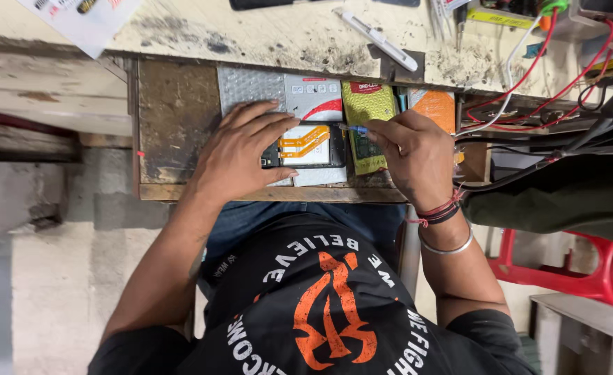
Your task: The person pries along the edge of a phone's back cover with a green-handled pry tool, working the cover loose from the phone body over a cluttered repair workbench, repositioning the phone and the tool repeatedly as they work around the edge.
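Fingers (264, 128) of the left hand (240, 156) are spreading flat, pressing the thin, breakable phone (313, 146); right hand (417, 156) is pinching a small tool (353, 128).

red stool (598, 274) | red wires (563, 76) | white pen-like tool (379, 39) | yellow packet (367, 104), perhaps a battery

The person wears a black short-sleeved T-shirt (320, 305) with a large orange emblem at its middle, ringed by white lettering, over blue trousers (251, 219). On the right wrist sit 2 things: a bundle of red and black threads (440, 210) and, further up the forearm, 1 plain silver bangle (447, 246). Both forearms are bare.
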A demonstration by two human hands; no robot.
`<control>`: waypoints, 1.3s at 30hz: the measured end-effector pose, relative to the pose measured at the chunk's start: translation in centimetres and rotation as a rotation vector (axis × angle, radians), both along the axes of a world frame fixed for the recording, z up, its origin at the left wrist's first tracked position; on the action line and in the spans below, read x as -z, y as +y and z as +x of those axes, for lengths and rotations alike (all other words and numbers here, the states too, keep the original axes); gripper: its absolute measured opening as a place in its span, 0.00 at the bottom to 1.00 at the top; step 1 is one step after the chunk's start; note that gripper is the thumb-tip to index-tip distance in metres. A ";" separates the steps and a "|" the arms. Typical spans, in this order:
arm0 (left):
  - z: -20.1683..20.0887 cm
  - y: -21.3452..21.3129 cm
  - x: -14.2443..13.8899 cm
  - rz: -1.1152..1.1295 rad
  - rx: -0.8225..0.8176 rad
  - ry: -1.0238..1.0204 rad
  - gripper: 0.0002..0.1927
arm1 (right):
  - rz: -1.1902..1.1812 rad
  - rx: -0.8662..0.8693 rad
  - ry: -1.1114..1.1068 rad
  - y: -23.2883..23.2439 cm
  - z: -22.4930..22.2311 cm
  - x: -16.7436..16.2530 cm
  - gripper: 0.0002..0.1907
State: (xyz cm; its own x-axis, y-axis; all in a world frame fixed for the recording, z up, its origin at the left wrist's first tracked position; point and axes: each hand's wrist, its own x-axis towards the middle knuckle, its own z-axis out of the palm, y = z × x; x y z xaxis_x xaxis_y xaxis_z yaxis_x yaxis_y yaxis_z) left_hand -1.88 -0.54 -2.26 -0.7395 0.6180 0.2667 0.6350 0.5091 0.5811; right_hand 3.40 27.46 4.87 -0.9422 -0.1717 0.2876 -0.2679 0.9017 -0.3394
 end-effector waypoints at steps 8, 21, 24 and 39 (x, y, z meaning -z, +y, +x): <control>0.2 -0.5 0.6 0.033 -0.023 -0.020 0.42 | 0.211 0.002 0.021 -0.5 -0.7 -0.1 0.06; 0.2 -0.6 1.0 0.023 -0.041 -0.037 0.43 | 0.250 0.015 -0.015 -0.6 -0.9 -0.3 0.07; 0.1 -0.7 1.0 0.032 -0.033 -0.033 0.43 | 0.245 0.019 -0.029 -0.7 -0.9 -0.4 0.07; 0.1 -0.6 0.9 0.025 -0.029 -0.020 0.42 | 0.605 -0.327 -0.013 -2.5 -2.5 -1.9 0.10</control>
State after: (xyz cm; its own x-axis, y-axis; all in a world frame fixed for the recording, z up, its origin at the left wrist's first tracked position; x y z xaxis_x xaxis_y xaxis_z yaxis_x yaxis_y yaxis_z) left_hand -1.81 -1.12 -3.18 -0.7621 0.5898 0.2671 0.6087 0.5120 0.6061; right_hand 0.95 24.92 6.77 -0.8174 -0.5747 0.0402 -0.5579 0.8071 0.1934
